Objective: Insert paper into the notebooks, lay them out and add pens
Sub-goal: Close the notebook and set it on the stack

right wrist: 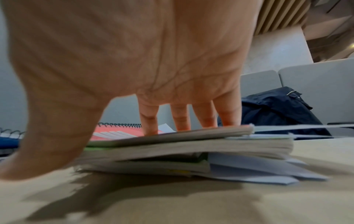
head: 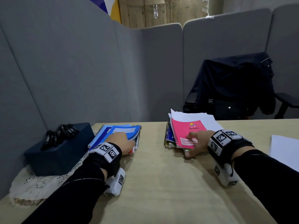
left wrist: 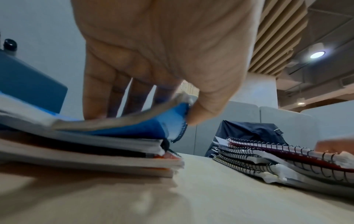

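Observation:
Two stacks of spiral notebooks lie on the beige table [head: 161, 183]. My left hand [head: 127, 141] [left wrist: 172, 109] pinches the top blue notebook [head: 124, 130] [left wrist: 149, 125] of the left stack near its spiral edge, thumb beneath and fingers on the cover, so that corner is raised. My right hand [head: 192, 143] [right wrist: 172, 106] rests straight fingers on the pink notebook [head: 187, 131] [right wrist: 114, 134] atop the right stack, with the thumb down on the table at the stack's near edge. White paper [head: 202, 118] sticks out under and behind that stack. Black pens [head: 59, 135] lie on a dark blue box [head: 53, 157].
The box sits on a lace cloth [head: 37, 185] at the table's left. More white sheets [head: 284, 151] lie at the right edge. Grey partitions [head: 80, 70] close off the left and back. A chair draped with a dark jacket [head: 234, 84] stands behind the table.

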A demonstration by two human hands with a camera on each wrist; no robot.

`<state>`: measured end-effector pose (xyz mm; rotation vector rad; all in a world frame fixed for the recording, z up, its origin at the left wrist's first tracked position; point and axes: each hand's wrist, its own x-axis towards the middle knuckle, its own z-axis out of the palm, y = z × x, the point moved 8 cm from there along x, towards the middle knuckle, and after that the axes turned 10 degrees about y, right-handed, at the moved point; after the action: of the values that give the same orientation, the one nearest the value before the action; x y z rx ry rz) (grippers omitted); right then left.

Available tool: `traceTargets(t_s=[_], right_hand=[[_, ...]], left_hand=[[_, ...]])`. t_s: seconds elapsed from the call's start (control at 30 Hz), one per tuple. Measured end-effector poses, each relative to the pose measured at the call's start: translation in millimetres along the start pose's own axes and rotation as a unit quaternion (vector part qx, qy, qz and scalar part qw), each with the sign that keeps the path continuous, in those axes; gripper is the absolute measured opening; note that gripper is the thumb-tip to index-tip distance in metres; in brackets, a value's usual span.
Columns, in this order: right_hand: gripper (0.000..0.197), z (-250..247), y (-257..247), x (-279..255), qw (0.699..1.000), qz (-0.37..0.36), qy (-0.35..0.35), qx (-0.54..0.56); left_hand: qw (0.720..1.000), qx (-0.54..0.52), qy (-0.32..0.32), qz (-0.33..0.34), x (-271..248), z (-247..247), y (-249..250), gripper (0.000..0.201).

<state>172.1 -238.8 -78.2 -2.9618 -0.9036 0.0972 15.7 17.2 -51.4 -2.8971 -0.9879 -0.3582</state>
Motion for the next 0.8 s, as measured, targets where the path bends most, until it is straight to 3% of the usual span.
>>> traceTargets(t_s=[0.23, 0.4, 0.5, 0.6, 0.63, 0.7, 0.73, 0.8], right_hand=[[0.096, -1.3, 1.6, -6.3, 0.999, 0.019, -0.008, 0.026], [0.104, -15.0, -10.9, -19.0, 0.996, 0.000, 0.007, 0.086], [0.117, -39.1, -38.9, -25.3, 0.976, -0.053, 0.102, 0.184], [0.115, -66.7, -60.5, -36.3, 0.941, -0.096, 0.176, 0.274], [0.107, -72.6, -63.9, -39.4, 0.929, -0.107, 0.183, 0.305], [0.064, -80.7, -64.4, -46.9, 0.913, -0.116, 0.183, 0.345], [0.042, -84.2, -62.8, -51.2, 0.913, -0.117, 0.184, 0.344], [0.018, -87.7, -62.0, -68.9, 0.929, -0.117, 0.167, 0.308]], left_hand=[[0.984, -0.025, 0.175, 0.031, -13.0, -54.7, -7.2, 0.021], [0.944, -0.141, 0.294, 0.053, -37.6, -94.3, -26.1, 0.023], [0.909, -0.279, 0.301, 0.068, -49.8, -100.5, -31.9, 0.023], [0.883, -0.394, 0.241, 0.089, -60.0, -94.3, -24.3, 0.033], [0.874, -0.421, 0.220, 0.099, -63.9, -92.2, -19.5, 0.036], [0.862, -0.457, 0.188, 0.115, -71.6, -86.8, -12.0, 0.041], [0.859, -0.465, 0.180, 0.117, -73.7, -84.9, -11.1, 0.042], [0.862, -0.461, 0.173, 0.116, -78.5, -82.6, -10.6, 0.034]])
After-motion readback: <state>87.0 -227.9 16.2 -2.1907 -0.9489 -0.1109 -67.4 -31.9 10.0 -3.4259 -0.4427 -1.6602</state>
